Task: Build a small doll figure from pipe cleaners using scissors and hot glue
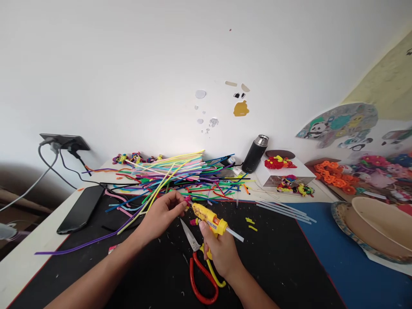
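Note:
My left hand pinches a small pink piece between thumb and fingertips, above the black mat. Wrapped round the handle of a yellow glue gun is my right hand. The gun's nozzle points left at the pink piece, very near my left fingertips, and a clear glue stick sticks out of its back. Scissors with red handles lie on the mat beneath the gun, partly hidden by it. Another small pink and yellow piece shows just under the nozzle.
A large heap of coloured pipe cleaners lies behind my hands. A phone is at the left. Further back stands a black bottle, beside a white box. Glue sticks and bowls are at the right.

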`<action>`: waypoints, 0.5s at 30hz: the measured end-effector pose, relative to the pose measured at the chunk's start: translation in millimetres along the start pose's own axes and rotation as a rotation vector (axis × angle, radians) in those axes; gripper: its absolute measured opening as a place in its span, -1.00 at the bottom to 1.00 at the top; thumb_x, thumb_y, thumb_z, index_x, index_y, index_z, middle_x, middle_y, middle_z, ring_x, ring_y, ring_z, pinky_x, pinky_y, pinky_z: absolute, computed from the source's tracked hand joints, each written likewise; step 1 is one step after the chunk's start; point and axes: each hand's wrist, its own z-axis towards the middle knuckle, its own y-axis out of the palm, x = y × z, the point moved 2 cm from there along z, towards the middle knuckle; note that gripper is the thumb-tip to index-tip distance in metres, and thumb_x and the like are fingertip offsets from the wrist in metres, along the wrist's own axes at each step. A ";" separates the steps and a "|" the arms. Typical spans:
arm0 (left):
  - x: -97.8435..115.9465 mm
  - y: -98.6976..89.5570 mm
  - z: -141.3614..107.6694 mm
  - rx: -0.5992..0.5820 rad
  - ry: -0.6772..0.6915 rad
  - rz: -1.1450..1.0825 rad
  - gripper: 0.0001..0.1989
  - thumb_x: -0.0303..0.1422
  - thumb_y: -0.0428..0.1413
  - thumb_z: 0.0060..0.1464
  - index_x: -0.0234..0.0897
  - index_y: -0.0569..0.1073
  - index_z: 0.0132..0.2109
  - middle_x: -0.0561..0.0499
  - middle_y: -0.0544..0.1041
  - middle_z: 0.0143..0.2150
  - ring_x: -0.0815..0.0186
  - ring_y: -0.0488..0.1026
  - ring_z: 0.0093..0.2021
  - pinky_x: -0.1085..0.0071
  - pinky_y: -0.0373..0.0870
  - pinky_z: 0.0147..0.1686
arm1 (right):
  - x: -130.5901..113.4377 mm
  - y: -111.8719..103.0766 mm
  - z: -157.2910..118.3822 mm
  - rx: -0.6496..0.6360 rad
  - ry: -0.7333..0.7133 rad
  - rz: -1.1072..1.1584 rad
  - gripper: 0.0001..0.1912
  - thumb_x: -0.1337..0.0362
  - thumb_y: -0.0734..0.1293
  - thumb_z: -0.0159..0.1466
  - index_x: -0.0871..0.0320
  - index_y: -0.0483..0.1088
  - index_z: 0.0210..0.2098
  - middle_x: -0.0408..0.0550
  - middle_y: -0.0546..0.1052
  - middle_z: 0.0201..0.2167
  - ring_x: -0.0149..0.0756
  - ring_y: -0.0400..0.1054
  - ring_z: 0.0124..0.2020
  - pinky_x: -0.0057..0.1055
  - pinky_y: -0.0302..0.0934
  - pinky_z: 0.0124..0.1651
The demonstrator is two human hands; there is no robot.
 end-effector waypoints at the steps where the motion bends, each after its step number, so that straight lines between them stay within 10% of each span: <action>1: -0.1 -0.1 0.0 0.000 0.000 -0.005 -0.58 0.07 0.20 0.19 -0.19 0.43 -0.32 0.05 0.53 -0.41 0.23 0.47 -0.37 0.32 0.40 -0.30 | 0.3 0.3 -0.1 0.001 0.000 -0.003 -0.27 -0.48 0.26 0.25 0.07 0.29 -0.54 -0.24 0.21 -0.77 -0.37 0.19 -0.75 -0.45 0.10 -0.67; 15: 2.1 -2.5 -0.2 0.008 0.000 -0.002 -0.56 0.11 0.21 0.16 -0.19 0.44 -0.32 0.02 0.56 -0.43 0.19 0.53 -0.36 0.30 0.43 -0.28 | 2.8 -1.2 2.4 0.003 0.026 0.088 -0.27 -0.47 0.29 0.23 0.11 0.33 -0.51 -0.27 0.24 -0.76 -0.41 0.23 -0.75 -0.50 0.12 -0.66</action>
